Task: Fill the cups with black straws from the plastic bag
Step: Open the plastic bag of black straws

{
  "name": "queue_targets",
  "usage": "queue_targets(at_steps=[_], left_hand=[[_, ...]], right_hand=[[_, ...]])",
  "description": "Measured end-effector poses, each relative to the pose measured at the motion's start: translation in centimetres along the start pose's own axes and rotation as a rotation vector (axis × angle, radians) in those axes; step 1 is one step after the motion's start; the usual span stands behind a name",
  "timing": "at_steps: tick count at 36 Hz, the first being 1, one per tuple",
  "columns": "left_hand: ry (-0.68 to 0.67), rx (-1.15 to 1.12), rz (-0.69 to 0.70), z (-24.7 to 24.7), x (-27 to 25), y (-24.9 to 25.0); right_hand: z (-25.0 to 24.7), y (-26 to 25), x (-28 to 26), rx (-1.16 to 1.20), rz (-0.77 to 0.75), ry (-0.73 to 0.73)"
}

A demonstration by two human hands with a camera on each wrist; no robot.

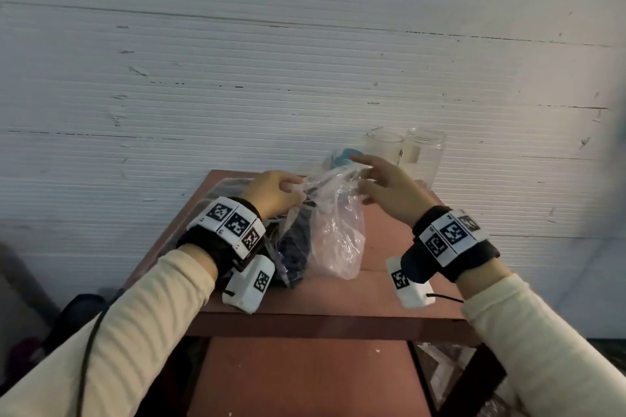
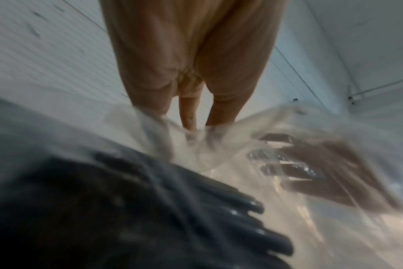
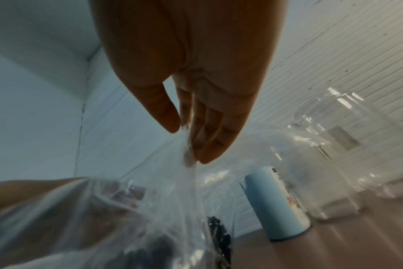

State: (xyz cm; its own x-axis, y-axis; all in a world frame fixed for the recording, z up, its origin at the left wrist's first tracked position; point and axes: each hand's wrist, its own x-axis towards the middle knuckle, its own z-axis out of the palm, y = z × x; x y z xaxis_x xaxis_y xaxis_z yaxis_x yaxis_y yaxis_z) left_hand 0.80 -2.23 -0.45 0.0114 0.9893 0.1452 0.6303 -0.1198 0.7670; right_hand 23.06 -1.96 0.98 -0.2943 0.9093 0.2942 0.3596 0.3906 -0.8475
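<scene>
A clear plastic bag [image 1: 333, 240] stands on the reddish table [image 1: 338, 301], with a bundle of black straws [image 1: 294, 247] inside its lower left part. My left hand [image 1: 274, 195] pinches the bag's top edge on the left. My right hand [image 1: 382, 186] pinches the film on the right, thumb against fingers, as the right wrist view shows at the fingertips [image 3: 203, 154]. The mouth is stretched between both hands. In the left wrist view the black straws [image 2: 196, 209] lie close under the film. Two clear cups [image 1: 384, 145] [image 1: 423, 152] stand behind the right hand.
A light blue can [image 3: 276, 203] stands behind the bag, next to the clear cups [image 3: 322, 163]. A white ribbed wall [image 1: 305, 61] rises right behind the table. Another flat plastic packet [image 1: 223, 188] lies at the table's far left corner.
</scene>
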Motion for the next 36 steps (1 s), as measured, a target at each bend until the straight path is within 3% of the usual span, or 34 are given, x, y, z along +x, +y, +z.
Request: queue_targets(at_steps=[5, 8, 11, 17, 21, 27, 36], left_hand=[[0.216, -0.057, 0.222, 0.5, -0.4, 2.5], [0.099, -0.141, 0.319, 0.9, -1.1, 4.5], [0.039, -0.154, 0.296, 1.9, -1.1, 5.3], [0.135, -0.123, 0.285, 2.1, -0.7, 4.8], [0.145, -0.234, 0.213, 1.4, -1.0, 3.8], [0.103, -0.389, 0.153, 1.0, -1.8, 3.1], [0.046, -0.448, 0.118, 1.0, -2.1, 3.1]], right_hand=[[-0.8, -0.6, -1.3, 0.056, 0.032, -0.066], [-0.6, -1.2, -1.9, 0.073, 0.022, -0.107], [-0.2, -1.9, -2.4, 0.130, -0.010, -0.150], [-0.2, -1.8, -2.5, 0.231, 0.006, -0.138], [-0.8, -0.9, -2.1, 0.081, 0.080, -0.073], [0.1, -0.3, -1.4, -0.033, 0.204, -0.152], [1.2, -1.7, -0.4, 0.170, 0.085, -0.092]])
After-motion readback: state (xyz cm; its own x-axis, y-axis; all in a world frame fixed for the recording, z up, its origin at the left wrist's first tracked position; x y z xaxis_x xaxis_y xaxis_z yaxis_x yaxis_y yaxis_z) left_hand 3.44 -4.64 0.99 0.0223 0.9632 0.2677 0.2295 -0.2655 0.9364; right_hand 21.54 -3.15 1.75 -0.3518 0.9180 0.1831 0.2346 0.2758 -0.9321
